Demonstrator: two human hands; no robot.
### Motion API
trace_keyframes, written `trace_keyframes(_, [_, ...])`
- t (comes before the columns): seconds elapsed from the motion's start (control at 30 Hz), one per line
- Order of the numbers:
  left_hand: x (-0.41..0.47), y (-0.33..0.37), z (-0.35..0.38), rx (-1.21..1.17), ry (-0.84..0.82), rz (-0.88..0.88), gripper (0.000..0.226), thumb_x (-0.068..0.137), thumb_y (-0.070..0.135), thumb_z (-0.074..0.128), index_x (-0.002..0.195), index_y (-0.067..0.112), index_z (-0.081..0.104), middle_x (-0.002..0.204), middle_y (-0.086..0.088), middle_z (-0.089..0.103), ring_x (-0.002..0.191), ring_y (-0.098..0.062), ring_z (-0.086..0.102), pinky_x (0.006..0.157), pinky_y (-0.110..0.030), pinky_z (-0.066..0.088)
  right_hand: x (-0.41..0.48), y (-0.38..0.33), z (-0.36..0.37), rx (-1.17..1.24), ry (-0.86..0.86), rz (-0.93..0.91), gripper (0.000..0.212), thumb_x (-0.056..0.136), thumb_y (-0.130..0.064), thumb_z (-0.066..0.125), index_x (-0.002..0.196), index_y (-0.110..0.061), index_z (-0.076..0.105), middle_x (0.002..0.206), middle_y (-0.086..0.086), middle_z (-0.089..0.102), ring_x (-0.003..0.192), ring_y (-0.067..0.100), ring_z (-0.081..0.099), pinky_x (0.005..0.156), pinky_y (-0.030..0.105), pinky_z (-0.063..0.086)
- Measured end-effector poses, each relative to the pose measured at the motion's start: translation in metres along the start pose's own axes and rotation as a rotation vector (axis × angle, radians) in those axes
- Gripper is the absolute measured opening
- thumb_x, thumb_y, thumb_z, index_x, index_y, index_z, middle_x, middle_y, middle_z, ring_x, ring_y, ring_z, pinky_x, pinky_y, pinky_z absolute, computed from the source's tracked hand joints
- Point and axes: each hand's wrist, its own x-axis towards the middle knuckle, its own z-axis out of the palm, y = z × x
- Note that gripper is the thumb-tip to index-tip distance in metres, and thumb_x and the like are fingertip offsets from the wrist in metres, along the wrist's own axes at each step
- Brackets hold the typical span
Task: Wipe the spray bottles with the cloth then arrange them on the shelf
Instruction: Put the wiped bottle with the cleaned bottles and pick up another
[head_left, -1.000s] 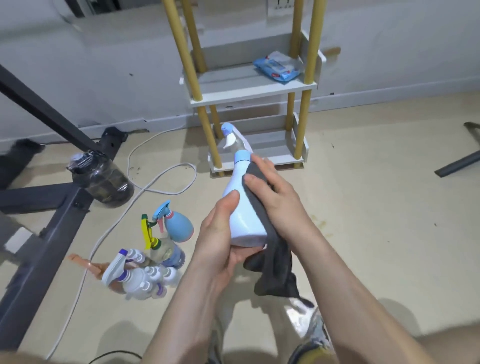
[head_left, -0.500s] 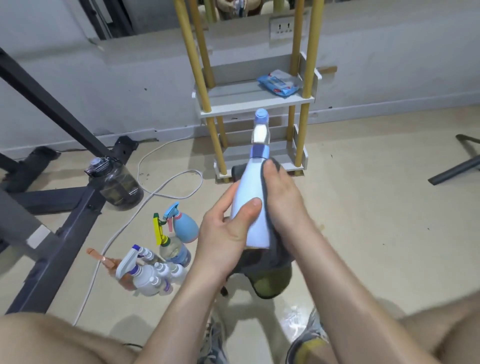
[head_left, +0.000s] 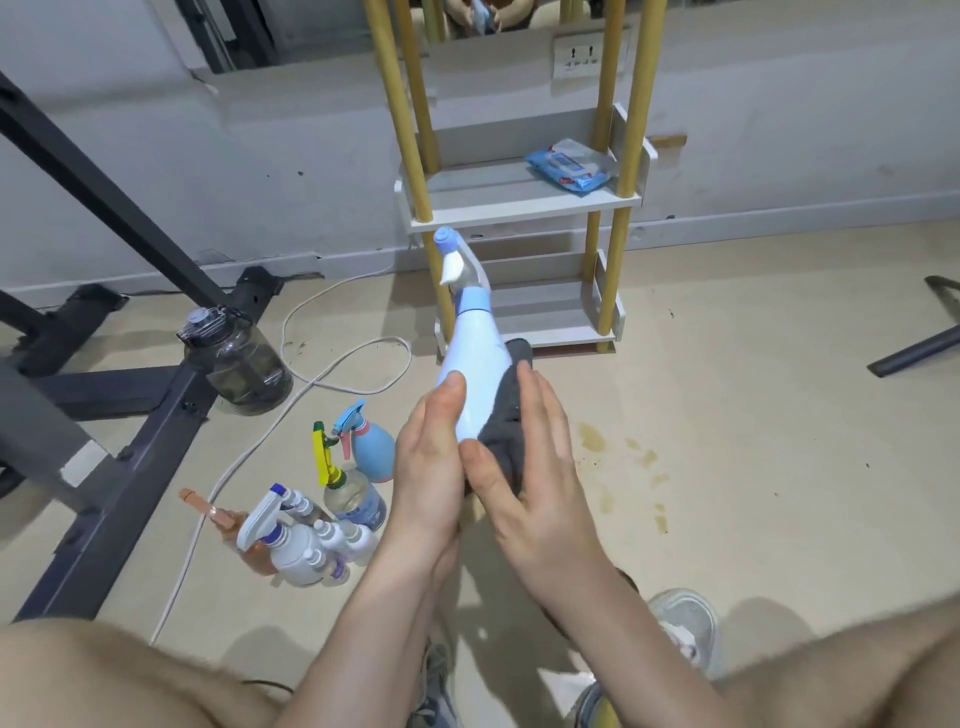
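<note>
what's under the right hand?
A dark grey cloth, which the right hand holds against the pale blue plastic spray bottle gripped by the left hand. Hands cover the bottle's base and the rest of the cloth.

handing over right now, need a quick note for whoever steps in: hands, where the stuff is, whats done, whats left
Left hand grips the white bottle by its lower body, nozzle tilted up toward the shelf.
Right hand holds the cloth wrapped against the bottle's side.
Other bottles sit clustered on the floor to the left.
A pack of wipes lies on the shelf's upper board.
Done: no bottle shelved yet.
Left: finish wiping this one, shelve it, then wipe and shelve the rest.
</note>
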Motion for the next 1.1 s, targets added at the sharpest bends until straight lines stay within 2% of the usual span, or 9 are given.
trace_keyframes(0.13, [-0.003,-0.002,-0.009,0.152,-0.214,-0.069,0.045,0.098,0.055,0.038,0.098,0.029,0.075,0.106,0.003,0.075,0.103,-0.013,0.070,0.088,-0.033,0.053,0.013,0.003,-0.019,-0.014,-0.044,0.023,0.085,0.066,-0.066,0.065,0.144,-0.048,0.035,0.156,-0.011,0.028,0.142,-0.005,0.026,0.110,0.007,0.024])
trace_keyframes(0.3, [0.009,0.018,-0.023,1.037,-0.256,0.038,0.057,0.080,0.084,0.024,0.087,0.034,0.052,0.117,0.004,0.053,0.108,-0.017,0.050,0.097,-0.038,0.041,0.026,0.003,-0.046,0.206,-0.053,0.101,0.057,0.060,-0.033,0.079,0.115,-0.039,0.065,0.113,-0.017,0.067,0.104,-0.002,0.062,0.090,0.022,0.050])
trace_keyframes(0.43, [0.009,0.055,-0.041,1.349,-0.240,0.681,0.068,0.069,0.075,0.055,0.122,0.035,0.042,0.125,0.012,0.047,0.116,-0.011,0.044,0.095,-0.034,0.043,0.029,0.007,-0.060,0.306,-0.205,0.179,0.059,0.053,-0.039,0.078,0.111,-0.035,0.069,0.113,-0.008,0.069,0.101,0.012,0.064,0.084,0.026,0.053])
trace_keyframes(0.57, [0.035,0.053,-0.035,1.841,-0.592,0.778,0.089,0.074,0.056,0.069,0.148,0.035,0.025,0.146,0.010,0.044,0.137,-0.014,0.037,0.120,-0.040,0.011,0.032,0.004,-0.065,0.288,-0.270,0.169,0.059,0.055,-0.033,0.080,0.113,-0.031,0.069,0.114,-0.006,0.069,0.105,0.015,0.064,0.088,0.031,0.055])
trace_keyframes(0.77, [0.047,0.024,-0.030,1.891,-0.397,0.680,0.053,0.068,0.070,0.058,0.090,0.023,0.048,0.073,0.005,0.064,0.081,-0.021,0.063,0.115,-0.036,0.017,0.030,-0.002,-0.039,0.079,0.127,0.094,0.050,0.079,-0.035,0.058,0.128,-0.028,0.063,0.131,-0.014,0.061,0.118,-0.012,0.051,0.099,0.008,0.037])
trace_keyframes(0.87, [0.044,0.013,-0.029,1.772,-0.252,0.496,0.053,0.064,0.068,0.064,0.081,0.022,0.043,0.068,0.004,0.056,0.073,-0.028,0.054,0.067,-0.034,0.044,0.016,0.005,-0.018,-0.220,0.175,-0.103,0.055,0.098,-0.039,0.038,0.150,-0.021,0.038,0.158,-0.001,0.033,0.147,0.010,0.026,0.121,0.033,0.020])
trace_keyframes(0.97, [0.043,0.006,-0.035,1.694,-0.229,0.368,0.053,0.060,0.069,0.063,0.078,0.024,0.041,0.066,0.002,0.057,0.073,-0.028,0.057,0.060,-0.032,0.046,0.008,0.014,-0.007,-0.466,0.117,-0.130,0.060,0.099,-0.046,0.020,0.154,-0.024,0.028,0.164,-0.002,0.018,0.151,0.018,0.013,0.120,0.046,0.005])
trace_keyframes(1.03, [0.036,-0.001,-0.034,1.675,-0.226,0.359,0.052,0.060,0.069,0.063,0.084,0.027,0.045,0.072,0.003,0.061,0.077,-0.028,0.059,0.062,-0.033,0.046,0.028,0.018,-0.013,-0.377,0.054,0.024,0.060,0.098,-0.051,0.020,0.151,-0.029,0.036,0.158,-0.011,0.032,0.149,0.010,0.018,0.121,0.037,0.004])
trace_keyframes(1.1, [0.031,-0.005,-0.030,1.634,-0.189,0.369,0.051,0.062,0.067,0.065,0.091,0.028,0.048,0.075,0.005,0.061,0.080,-0.028,0.061,0.062,-0.033,0.044,0.056,0.017,-0.025,-0.019,0.053,0.245,0.045,0.100,-0.047,0.032,0.127,-0.029,0.064,0.129,-0.015,0.061,0.132,0.010,0.048,0.112,0.026,0.030])
